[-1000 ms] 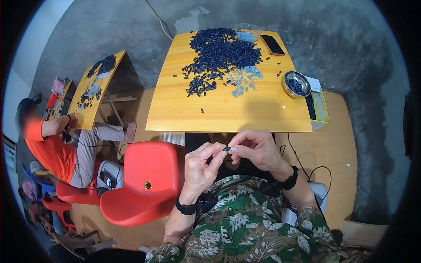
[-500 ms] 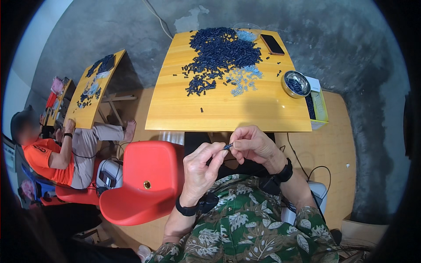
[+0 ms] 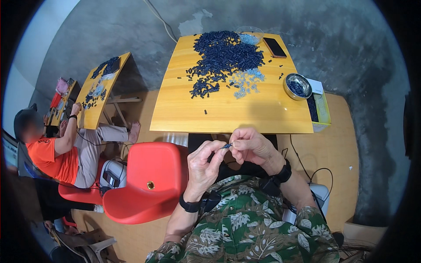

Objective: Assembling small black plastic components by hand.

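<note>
A rough grey concrete wall and floor are seen around the scene, with pale wooden boards under the furniture. At the far left, a person in an orange shirt (image 3: 50, 155) is seated at a second yellow table (image 3: 103, 94) strewn with dark parts. Nearer the middle, an empty glossy red plastic chair (image 3: 147, 182) is placed just left of the wearer's lap. The left hand (image 3: 204, 164) and the right hand (image 3: 250, 147) are raised together below the near edge of the yellow wooden table (image 3: 228, 109); a small dark blue cylindrical plastic piece (image 3: 227, 145) is pinched between the fingertips of both hands, its long axis lying roughly left to right, tilted slightly upward to the right. On the table a heap of dark blue pieces (image 3: 223, 57), a black phone (image 3: 275, 47) and a round metal bowl (image 3: 297, 86) are found.
</note>
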Demonstrator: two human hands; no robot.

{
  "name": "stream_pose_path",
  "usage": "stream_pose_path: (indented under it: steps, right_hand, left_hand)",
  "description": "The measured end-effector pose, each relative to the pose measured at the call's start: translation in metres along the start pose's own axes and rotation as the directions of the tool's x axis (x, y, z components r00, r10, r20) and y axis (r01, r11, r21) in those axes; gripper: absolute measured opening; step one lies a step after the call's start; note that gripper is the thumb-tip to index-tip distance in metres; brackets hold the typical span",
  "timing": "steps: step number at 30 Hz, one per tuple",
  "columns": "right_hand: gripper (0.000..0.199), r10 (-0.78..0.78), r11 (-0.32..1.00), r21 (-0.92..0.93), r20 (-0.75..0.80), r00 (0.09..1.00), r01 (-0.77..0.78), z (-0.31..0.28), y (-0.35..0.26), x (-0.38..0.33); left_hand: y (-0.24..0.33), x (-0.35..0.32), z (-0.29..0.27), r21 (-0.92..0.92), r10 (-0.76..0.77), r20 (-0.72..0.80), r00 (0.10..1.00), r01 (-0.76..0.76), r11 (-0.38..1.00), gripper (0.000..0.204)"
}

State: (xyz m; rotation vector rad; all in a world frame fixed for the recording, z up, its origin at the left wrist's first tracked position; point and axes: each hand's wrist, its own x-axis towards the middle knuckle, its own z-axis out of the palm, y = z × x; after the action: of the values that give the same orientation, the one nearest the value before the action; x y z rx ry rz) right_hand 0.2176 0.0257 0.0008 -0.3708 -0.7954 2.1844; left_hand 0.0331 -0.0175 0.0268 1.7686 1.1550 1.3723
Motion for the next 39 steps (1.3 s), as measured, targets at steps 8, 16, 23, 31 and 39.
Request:
stream_pose_path:
  steps: [8, 16, 23, 31, 39]
  right_hand:
    - [0.022, 0.072, 0.997, 0.041, 0.029, 0.997, -0.073, -0.002, 0.004, 0.002]
    - [0.023, 0.011, 0.989, 0.141, 0.153, 0.988, -0.033, -0.004, 0.018, 0.01]
    - [0.017, -0.119, 0.962, 0.257, 0.09, 0.989, 0.093, 0.011, 0.035, 0.014]
    - [0.017, 0.053, 0.986, -0.155, -0.068, 0.996, -0.063, 0.01, 0.014, 0.009]
    - [0.02, 0.124, 0.987, -0.102, -0.047, 0.991, -0.128, 0.012, 0.012, 0.004]
  left_hand:
    - [-0.01, -0.005, 0.009, -0.095, 0.066, -0.097, 0.993, -0.075, 0.993, 0.014]
    - [-0.012, -0.003, 0.01, -0.023, 0.194, -0.126, 0.973, -0.199, 0.98, 0.021]
    - [-0.008, -0.006, 0.01, -0.077, 0.133, -0.184, 0.974, -0.149, 0.986, 0.015]
    - [-0.001, 0.005, -0.007, 0.263, 0.304, 0.025, 0.952, -0.299, 0.917, 0.021]
    - [-0.006, 0.0, 0.001, 0.253, 0.339, -0.008, 0.941, -0.326, 0.911, 0.018]
